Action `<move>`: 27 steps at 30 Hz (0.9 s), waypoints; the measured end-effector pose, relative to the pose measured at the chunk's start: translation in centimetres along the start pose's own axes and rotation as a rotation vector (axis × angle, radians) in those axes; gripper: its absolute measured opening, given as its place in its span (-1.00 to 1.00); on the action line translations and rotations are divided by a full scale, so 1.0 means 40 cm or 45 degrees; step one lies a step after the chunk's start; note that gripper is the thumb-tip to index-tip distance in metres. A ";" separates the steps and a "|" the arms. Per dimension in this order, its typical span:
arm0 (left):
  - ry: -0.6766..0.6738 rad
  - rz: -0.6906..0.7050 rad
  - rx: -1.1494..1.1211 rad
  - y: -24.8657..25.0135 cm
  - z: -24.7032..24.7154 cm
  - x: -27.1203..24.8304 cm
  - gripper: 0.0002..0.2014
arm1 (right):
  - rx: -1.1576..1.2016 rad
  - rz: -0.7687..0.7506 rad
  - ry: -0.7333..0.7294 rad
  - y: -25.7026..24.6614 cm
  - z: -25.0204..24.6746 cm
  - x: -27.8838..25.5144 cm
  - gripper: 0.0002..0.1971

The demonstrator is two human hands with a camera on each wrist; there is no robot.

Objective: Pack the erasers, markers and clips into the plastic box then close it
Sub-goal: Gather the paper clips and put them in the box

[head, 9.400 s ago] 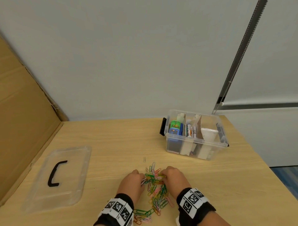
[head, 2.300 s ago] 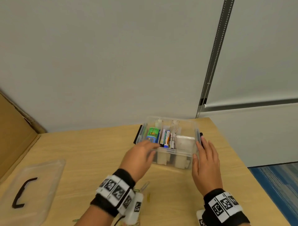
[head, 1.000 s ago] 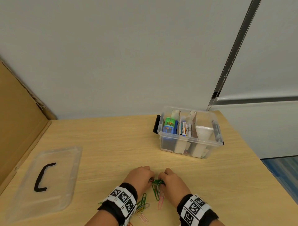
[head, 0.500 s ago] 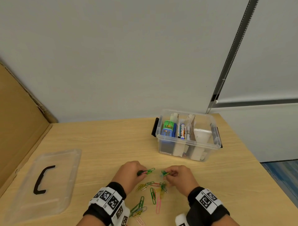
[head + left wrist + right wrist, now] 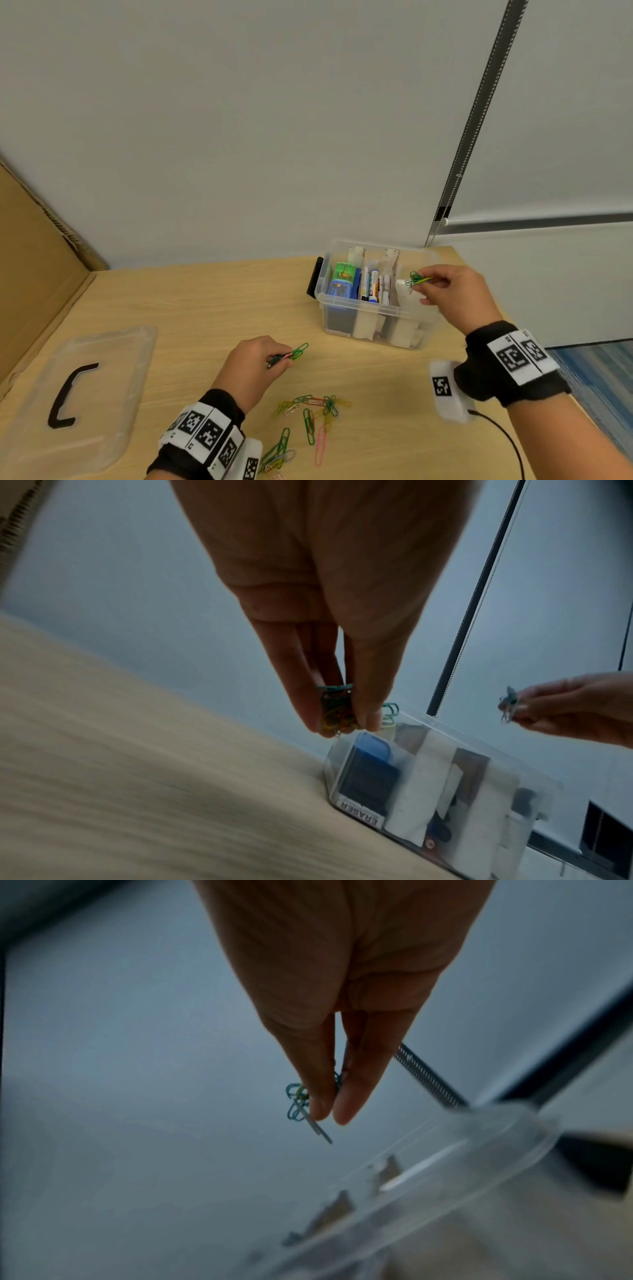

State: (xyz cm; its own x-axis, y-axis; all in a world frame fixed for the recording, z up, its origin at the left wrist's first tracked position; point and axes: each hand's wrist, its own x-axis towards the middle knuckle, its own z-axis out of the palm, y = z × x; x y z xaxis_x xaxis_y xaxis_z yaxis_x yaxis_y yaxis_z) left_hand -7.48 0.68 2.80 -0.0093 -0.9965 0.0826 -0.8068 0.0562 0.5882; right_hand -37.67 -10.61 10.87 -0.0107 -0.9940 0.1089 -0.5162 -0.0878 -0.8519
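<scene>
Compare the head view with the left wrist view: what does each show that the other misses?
Head only: the loose clips on the table, the lid lying at the left, and the markers seen from above.

Left wrist only: the "ERASER" label through the box wall.

Both: the left hand pinching clips, the right hand pinching clips beside the open plastic box, and the blue eraser.

Light wood bench (image 5: 205, 308) against a plain pale wall (image 5: 274, 120). Brown cardboard sheet (image 5: 30, 274) leans upright at the bench's left edge. Dark perforated vertical strip (image 5: 479, 109) on the wall at right, meeting a dark horizontal rail (image 5: 548, 222). Blue, possibly carpeted, floor (image 5: 603, 377) past the bench's right edge.
</scene>
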 end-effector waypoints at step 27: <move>0.017 0.336 0.250 0.334 0.014 0.146 -0.75 | -0.504 -0.336 0.191 0.251 0.032 -0.072 -0.53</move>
State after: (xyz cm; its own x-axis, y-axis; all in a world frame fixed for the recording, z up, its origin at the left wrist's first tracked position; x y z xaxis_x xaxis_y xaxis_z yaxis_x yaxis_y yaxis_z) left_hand -18.65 -4.41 10.70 -0.2269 -0.9481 0.2226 -0.8761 0.2985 0.3787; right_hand -41.72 -8.71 1.34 0.0562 -0.9182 0.3920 -0.8031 -0.2749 -0.5287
